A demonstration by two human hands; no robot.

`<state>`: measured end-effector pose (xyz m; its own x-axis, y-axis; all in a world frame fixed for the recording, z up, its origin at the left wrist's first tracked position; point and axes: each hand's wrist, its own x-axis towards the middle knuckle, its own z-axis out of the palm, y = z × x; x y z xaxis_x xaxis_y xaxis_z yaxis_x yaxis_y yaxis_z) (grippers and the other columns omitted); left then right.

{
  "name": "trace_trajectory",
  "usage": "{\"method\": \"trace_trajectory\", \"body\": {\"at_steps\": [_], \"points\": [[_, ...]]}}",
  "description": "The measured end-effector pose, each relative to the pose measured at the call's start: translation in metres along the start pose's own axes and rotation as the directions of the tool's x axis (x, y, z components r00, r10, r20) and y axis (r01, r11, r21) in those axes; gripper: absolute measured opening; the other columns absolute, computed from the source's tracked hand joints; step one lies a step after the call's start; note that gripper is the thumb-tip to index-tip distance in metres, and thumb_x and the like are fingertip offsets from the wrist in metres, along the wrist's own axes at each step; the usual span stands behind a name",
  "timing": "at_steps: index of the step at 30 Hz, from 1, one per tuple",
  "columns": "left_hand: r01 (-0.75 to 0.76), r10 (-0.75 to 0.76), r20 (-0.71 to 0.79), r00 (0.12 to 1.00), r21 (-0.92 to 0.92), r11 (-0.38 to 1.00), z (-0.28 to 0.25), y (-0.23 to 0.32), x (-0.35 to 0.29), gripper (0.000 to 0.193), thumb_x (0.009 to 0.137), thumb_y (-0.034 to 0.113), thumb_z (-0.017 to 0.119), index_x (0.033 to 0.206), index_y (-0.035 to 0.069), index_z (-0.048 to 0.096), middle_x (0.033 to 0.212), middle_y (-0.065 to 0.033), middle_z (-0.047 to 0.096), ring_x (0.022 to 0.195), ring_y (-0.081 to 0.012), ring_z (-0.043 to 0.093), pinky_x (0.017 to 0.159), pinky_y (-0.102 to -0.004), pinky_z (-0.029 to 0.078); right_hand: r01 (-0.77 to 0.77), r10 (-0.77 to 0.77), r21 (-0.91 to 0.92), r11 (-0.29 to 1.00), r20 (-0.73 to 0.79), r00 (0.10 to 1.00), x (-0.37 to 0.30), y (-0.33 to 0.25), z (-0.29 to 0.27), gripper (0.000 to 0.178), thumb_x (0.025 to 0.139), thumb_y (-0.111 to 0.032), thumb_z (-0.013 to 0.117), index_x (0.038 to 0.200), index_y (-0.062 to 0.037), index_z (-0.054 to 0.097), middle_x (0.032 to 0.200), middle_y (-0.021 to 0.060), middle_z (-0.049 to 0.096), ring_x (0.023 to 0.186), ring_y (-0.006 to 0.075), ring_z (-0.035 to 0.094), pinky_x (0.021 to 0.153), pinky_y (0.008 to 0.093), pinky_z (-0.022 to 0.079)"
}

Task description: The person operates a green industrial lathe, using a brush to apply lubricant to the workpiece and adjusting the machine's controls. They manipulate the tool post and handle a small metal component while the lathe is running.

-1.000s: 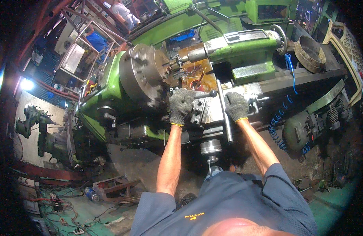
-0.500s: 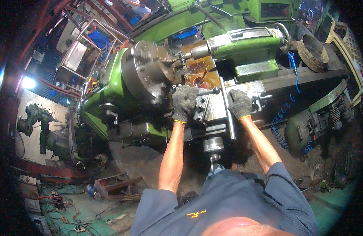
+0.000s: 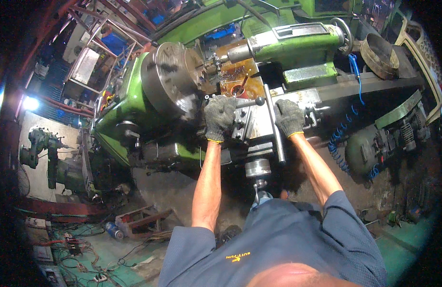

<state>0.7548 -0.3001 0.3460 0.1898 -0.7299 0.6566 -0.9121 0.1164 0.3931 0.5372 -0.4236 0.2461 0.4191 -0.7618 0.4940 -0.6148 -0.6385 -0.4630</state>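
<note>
Both my hands wear grey knitted gloves with yellow cuffs and rest at the carriage of a green lathe. My left hand [image 3: 221,117] is closed at the tool post, beside a lever handle with a dark ball end [image 3: 260,101]; what its fingers hold is hidden. My right hand [image 3: 289,117] is curled on the cross slide, right beside a long steel bar [image 3: 274,126]; its fingertips are hidden. Left of my left hand is the big round chuck [image 3: 168,81]. A reddish cup with a brush [image 3: 237,90] sits on the oily brown tray [image 3: 253,82] beyond the tool post.
The green tailstock [image 3: 297,48] with its handwheel [image 3: 344,36] is at the far right. A round metal pan [image 3: 379,56] and a blue air gun [image 3: 354,65] with a coiled hose lie beyond. A handwheel hub [image 3: 257,168] projects toward me. Cables [image 3: 87,258] litter the floor at left.
The whole scene sits slightly higher and further left in the picture. Both hands keep their places on the carriage.
</note>
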Motion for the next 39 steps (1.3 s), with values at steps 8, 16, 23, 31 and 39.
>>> {"method": "trace_trajectory", "body": {"at_steps": [8,16,23,31,39], "points": [[-0.034,0.034,-0.006,0.999,-0.004,0.999,0.0,0.001,0.003,0.021,0.093,0.02,0.06,0.087,0.004,0.071,0.077,-0.0167,0.062,0.073,-0.0368,0.062,0.067,-0.0441,0.048,-0.011,0.011,-0.004,1.0,0.031,0.999,0.001,0.001,0.0,0.019,0.094,-0.03,0.062,0.089,-0.012,0.066,0.087,0.0121,0.067,0.086,0.0334,0.067,0.076,0.0486,0.053],[-0.017,0.017,0.002,1.0,-0.005,1.0,0.001,0.001,0.001,0.02,0.092,0.02,0.06,0.088,0.005,0.072,0.08,-0.0163,0.065,0.077,-0.0376,0.064,0.071,-0.0444,0.05,0.007,-0.006,-0.033,0.999,0.029,1.0,0.001,0.001,-0.001,0.019,0.094,-0.03,0.062,0.089,-0.0122,0.065,0.085,0.012,0.065,0.085,0.0328,0.066,0.076,0.0483,0.052],[0.024,-0.024,0.013,1.0,0.005,1.0,0.003,-0.002,0.0,0.018,0.092,0.019,0.061,0.09,0.005,0.073,0.083,-0.0155,0.067,0.081,-0.0372,0.065,0.074,-0.0446,0.051,0.012,-0.012,-0.008,1.0,-0.012,1.0,0.0,0.003,0.001,0.019,0.093,-0.03,0.062,0.087,-0.0122,0.065,0.084,0.0118,0.065,0.084,0.0328,0.066,0.074,0.0483,0.052],[-0.017,0.017,-0.003,1.0,-0.03,0.999,0.001,0.002,0.002,0.018,0.092,0.018,0.061,0.086,0.005,0.071,0.081,-0.0171,0.065,0.078,-0.0381,0.063,0.07,-0.0457,0.05,0.019,-0.019,-0.032,0.999,-0.004,1.0,0.001,0.002,0.003,0.019,0.093,-0.03,0.063,0.087,-0.0121,0.066,0.084,0.0118,0.066,0.083,0.0333,0.066,0.073,0.0485,0.052],[-0.036,0.033,0.036,0.999,0.071,0.997,0.001,-0.008,-0.002,0.019,0.093,0.018,0.065,0.082,0.003,0.067,0.079,-0.0166,0.063,0.075,-0.0371,0.062,0.067,-0.0444,0.049,0.001,-0.001,-0.004,1.0,0.001,1.0,0.001,-0.001,0.001,0.018,0.093,-0.03,0.063,0.088,-0.0125,0.066,0.085,0.0122,0.066,0.085,0.0341,0.067,0.075,0.049,0.052]]}}
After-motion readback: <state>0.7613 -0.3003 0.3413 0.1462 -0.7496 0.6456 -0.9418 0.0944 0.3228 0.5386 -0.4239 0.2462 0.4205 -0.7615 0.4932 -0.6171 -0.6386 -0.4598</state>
